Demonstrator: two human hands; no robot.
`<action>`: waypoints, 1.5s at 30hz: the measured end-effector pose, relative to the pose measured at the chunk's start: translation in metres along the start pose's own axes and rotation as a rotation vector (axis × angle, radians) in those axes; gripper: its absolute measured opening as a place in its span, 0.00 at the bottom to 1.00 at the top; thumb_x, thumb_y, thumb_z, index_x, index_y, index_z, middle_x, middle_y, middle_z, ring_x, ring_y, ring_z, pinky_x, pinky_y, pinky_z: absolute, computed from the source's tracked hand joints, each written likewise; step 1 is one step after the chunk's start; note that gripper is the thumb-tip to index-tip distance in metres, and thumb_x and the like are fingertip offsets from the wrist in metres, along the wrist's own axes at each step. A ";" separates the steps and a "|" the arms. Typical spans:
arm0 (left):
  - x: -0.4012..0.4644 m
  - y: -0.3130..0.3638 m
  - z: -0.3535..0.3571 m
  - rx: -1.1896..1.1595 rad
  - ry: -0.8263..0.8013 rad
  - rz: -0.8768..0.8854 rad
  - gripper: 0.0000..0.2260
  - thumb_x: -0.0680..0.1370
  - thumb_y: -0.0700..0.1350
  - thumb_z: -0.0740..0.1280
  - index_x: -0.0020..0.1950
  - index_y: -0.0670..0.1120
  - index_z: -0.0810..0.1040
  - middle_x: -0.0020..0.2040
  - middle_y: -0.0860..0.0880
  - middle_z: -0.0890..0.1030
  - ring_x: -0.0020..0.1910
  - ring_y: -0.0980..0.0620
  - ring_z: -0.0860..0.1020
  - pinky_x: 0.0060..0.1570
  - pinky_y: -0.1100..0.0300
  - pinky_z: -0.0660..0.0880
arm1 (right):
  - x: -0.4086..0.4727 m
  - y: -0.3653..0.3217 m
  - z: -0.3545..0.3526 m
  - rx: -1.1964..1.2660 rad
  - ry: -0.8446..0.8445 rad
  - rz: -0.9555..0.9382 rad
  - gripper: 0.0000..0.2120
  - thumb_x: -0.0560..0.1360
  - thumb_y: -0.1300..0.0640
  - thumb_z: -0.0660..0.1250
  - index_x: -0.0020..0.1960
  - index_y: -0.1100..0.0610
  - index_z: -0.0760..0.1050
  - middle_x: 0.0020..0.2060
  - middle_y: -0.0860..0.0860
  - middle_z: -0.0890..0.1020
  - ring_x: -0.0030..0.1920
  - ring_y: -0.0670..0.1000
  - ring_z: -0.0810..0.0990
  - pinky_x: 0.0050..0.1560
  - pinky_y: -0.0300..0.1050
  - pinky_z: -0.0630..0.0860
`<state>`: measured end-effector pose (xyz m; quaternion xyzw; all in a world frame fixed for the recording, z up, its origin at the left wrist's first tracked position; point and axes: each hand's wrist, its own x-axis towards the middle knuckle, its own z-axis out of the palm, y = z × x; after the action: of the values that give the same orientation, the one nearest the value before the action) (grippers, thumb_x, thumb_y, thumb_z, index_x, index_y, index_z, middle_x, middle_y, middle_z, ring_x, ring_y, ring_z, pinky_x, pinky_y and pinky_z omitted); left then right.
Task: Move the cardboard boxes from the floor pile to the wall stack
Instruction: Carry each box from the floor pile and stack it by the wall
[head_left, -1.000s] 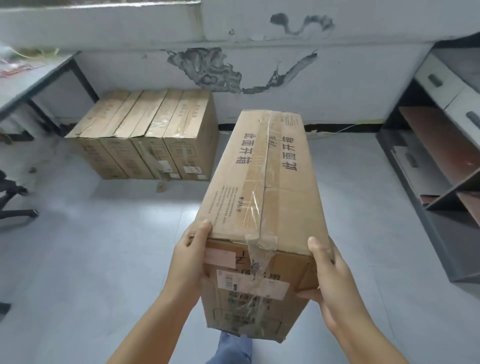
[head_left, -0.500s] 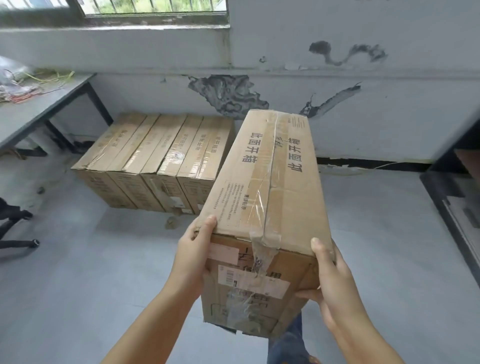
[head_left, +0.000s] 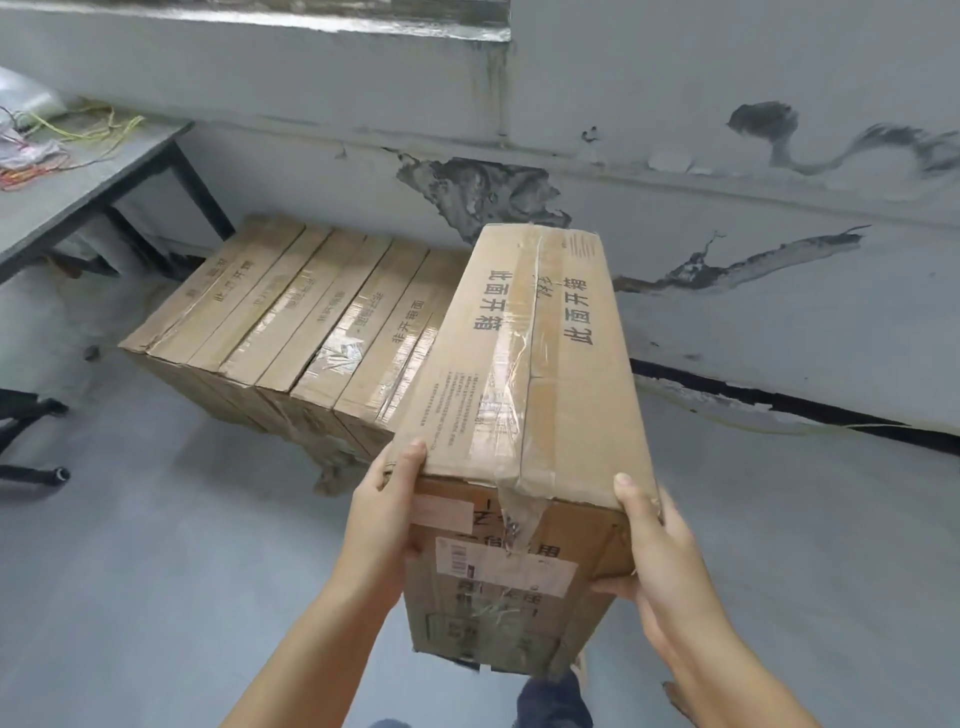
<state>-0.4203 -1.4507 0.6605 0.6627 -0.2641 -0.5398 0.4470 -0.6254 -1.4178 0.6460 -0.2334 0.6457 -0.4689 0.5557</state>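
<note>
At the near edge, the person's shoe (head_left: 553, 699) shows on the grey floor (head_left: 130, 597), just under the carried load. Above it, both bare forearms reach forward to a long cardboard box (head_left: 530, 374) held up off the floor, its near end toward the person and its far end pointing at the wall. The left hand (head_left: 382, 512) grips the near left corner: the thumb lies over the top edge and the fingers wrap round the left side, out of sight. The right hand (head_left: 657, 545) clasps the near right corner, thumb up along the top edge and fingers curled under the end face. Clear packing tape (head_left: 511, 364) runs along the top seam and hangs crumpled over the near end, above a white shipping label (head_left: 506, 569). Black printed characters flank the seam on top.

Further off and to the left, a row of matching boxes (head_left: 291, 322) stands side by side on the floor, their far ends at the wall. The carried box overlaps the right end of that row in this view. At the far left, a grey worktop (head_left: 78, 187) carries loose coloured wires (head_left: 62, 140). The black foot of a chair (head_left: 31, 441) shows at the left edge. Behind everything, the pale wall (head_left: 727, 67) has patches of peeled paint (head_left: 483, 192).
</note>
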 end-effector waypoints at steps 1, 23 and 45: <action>0.017 -0.001 0.008 -0.007 -0.002 -0.006 0.06 0.79 0.53 0.61 0.49 0.58 0.78 0.35 0.61 0.83 0.29 0.62 0.80 0.30 0.60 0.73 | 0.017 -0.002 0.002 -0.002 0.006 0.007 0.14 0.78 0.46 0.61 0.63 0.42 0.72 0.54 0.43 0.82 0.58 0.49 0.79 0.62 0.65 0.73; 0.305 -0.175 -0.013 0.103 -0.106 -0.309 0.14 0.81 0.47 0.58 0.66 0.53 0.72 0.59 0.50 0.80 0.56 0.52 0.79 0.55 0.52 0.75 | 0.243 0.183 0.099 -0.102 0.086 0.362 0.19 0.80 0.56 0.60 0.66 0.36 0.68 0.52 0.38 0.83 0.53 0.44 0.82 0.52 0.52 0.80; 0.449 -0.206 0.003 -0.337 0.057 -0.851 0.11 0.81 0.34 0.51 0.59 0.38 0.69 0.68 0.39 0.71 0.70 0.44 0.68 0.68 0.43 0.63 | 0.394 0.252 0.126 -0.128 0.061 0.564 0.19 0.82 0.60 0.55 0.66 0.40 0.69 0.48 0.35 0.80 0.44 0.42 0.80 0.44 0.51 0.75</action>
<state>-0.3262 -1.7307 0.2640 0.6447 0.1357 -0.6924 0.2942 -0.5597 -1.6719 0.2391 -0.0649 0.7297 -0.2611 0.6287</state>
